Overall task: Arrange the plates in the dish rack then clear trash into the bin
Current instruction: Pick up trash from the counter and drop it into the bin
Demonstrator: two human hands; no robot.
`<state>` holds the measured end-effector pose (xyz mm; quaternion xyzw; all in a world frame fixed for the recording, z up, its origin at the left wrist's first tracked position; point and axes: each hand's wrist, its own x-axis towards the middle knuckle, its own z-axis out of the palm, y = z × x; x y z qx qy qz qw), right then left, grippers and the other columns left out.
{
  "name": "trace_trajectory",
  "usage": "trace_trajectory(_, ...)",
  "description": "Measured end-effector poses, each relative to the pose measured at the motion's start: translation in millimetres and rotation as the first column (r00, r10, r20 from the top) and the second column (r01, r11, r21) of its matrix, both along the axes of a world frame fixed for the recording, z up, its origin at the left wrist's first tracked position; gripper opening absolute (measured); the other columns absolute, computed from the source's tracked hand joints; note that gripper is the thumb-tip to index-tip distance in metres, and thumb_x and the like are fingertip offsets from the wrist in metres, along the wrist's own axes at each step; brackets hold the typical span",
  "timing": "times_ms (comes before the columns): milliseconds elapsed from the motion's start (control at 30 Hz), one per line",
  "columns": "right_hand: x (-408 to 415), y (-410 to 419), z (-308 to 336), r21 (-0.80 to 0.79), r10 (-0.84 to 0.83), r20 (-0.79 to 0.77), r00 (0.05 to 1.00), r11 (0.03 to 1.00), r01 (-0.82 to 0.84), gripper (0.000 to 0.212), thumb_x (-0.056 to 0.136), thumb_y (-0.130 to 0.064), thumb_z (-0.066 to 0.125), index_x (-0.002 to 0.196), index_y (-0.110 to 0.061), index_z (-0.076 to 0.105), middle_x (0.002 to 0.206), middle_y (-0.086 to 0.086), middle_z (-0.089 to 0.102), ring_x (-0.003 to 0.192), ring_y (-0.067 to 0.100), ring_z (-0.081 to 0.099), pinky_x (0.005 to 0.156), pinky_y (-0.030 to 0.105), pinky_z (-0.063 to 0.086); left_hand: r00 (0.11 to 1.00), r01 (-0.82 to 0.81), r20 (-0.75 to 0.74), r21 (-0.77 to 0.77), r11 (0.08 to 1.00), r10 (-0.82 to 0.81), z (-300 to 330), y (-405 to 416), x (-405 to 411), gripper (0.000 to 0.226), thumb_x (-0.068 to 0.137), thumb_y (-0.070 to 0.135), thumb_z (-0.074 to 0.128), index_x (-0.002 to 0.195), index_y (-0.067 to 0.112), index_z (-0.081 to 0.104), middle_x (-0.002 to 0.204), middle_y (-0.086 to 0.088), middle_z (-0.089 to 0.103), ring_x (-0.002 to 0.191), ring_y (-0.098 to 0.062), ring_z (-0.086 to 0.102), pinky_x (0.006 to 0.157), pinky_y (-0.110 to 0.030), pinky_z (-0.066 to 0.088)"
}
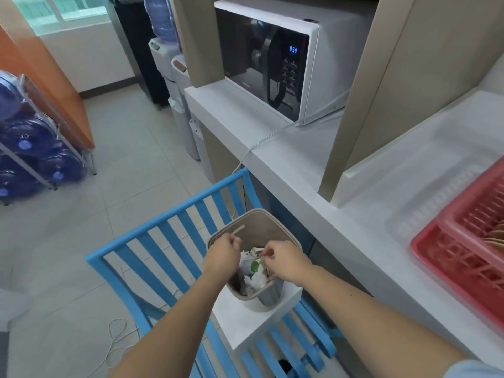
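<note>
Down over the bin (268, 291), your left hand (222, 256) pinched a thin wooden stick (237, 230) in curled fingers, while your right hand (285, 261) pinched scraps above the crumpled trash (252, 274). Plates (495, 238) sat in the red dish rack (461, 257) on the desk (362, 230).

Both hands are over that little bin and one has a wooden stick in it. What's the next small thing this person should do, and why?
Probably let go of the wooden stick so it drops in. The left hand pinches it right above the open bin, which already holds crumpled paper. The right hand also seems to pinch a thin scrap over the bin, so nothing needs carrying further.
</note>
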<state>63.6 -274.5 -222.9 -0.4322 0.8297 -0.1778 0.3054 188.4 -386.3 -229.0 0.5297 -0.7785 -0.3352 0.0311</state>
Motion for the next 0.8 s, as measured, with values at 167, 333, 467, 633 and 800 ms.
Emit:
trace_trajectory(167,5,23,22,-0.141,-0.091,0.078,0.993,0.985,0.102,0.012,0.091,-0.027,0.059,0.098,-0.027,0.068,0.099,-0.011,0.066,0.086,0.006,0.061,0.077,0.029,0.054,0.996,0.091,-0.014,-0.036,0.995,-0.092,13,17,8,0.019,0.102,0.037,0.040,0.104,0.028,0.056,0.098,0.006,0.064,0.087,-0.013,0.059,0.071,-0.030,0.042)
trace_trajectory(333,6,67,50,-0.243,-0.209,0.088,0.974,0.944,0.225,0.010,0.093,-0.024,0.057,0.096,-0.029,0.066,0.096,-0.011,0.063,0.081,0.007,0.058,0.065,0.019,0.044,0.960,0.260,-0.080,-0.095,0.961,-0.268,34,49,-6,0.018,0.101,0.039,0.046,0.109,0.030,0.061,0.100,0.013,0.065,0.086,-0.007,0.059,0.074,-0.026,0.046)
trace_trajectory(467,9,123,72,-0.287,-0.303,0.076,0.950,0.906,0.312,0.016,0.095,-0.022,0.056,0.106,-0.024,0.068,0.104,-0.008,0.064,0.090,0.006,0.057,0.073,0.017,0.043,0.893,0.418,-0.149,-0.079,0.905,-0.425,54,87,-24,0.026,0.100,0.038,0.049,0.121,0.027,0.062,0.115,0.009,0.067,0.097,-0.009,0.060,0.084,-0.025,0.045)
trace_trajectory(633,17,204,85,-0.342,-0.465,0.028,0.885,0.827,0.446,0.017,0.094,-0.030,0.054,0.106,-0.031,0.066,0.110,-0.008,0.056,0.107,0.005,0.041,0.089,0.025,0.036,0.752,0.624,-0.183,-0.111,0.773,-0.633,79,154,-47,0.035,0.099,0.041,0.048,0.128,0.025,0.061,0.124,0.008,0.065,0.112,-0.011,0.060,0.095,-0.029,0.046)
trace_trajectory(800,30,280,84,-0.353,-0.581,0.038,0.813,0.753,0.555,0.020,0.094,-0.032,0.053,0.111,-0.032,0.063,0.117,-0.010,0.056,0.117,0.007,0.038,0.092,0.028,0.034,0.613,0.756,-0.204,-0.129,0.642,-0.763,89,224,-63,0.037,0.099,0.045,0.048,0.129,0.025,0.059,0.126,0.008,0.063,0.113,-0.010,0.058,0.096,-0.031,0.047)
